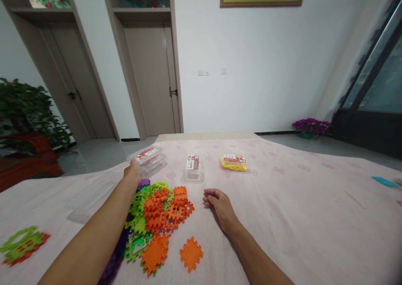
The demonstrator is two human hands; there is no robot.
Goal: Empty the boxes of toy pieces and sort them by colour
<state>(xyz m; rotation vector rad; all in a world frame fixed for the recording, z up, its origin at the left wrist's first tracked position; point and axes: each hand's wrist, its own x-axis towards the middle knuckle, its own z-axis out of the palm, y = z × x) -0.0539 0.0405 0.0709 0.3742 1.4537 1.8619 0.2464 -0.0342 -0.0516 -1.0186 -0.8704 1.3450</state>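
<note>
My left hand [132,174] reaches over the far left of the table, closed on the near edge of a clear plastic box [146,154] with a red-and-white label. That box lies at the top of a small stack, and most of my fingers are hidden behind it. My right hand [219,204] rests on the cloth with its fingers loosely curled and nothing seen in them. Between my arms lies a heap of interlocking plastic building pieces, with orange pieces [163,211] on top of green pieces [136,224]. One orange piece [191,254] lies apart, nearer me.
A labelled clear box [192,168] stands mid-table, right of the stack. Farther right, another box [234,163] holds yellow pieces. An open clear container [94,193] and a joined green-and-red assembly [24,245] lie left. A blue object [385,181] sits at the right edge.
</note>
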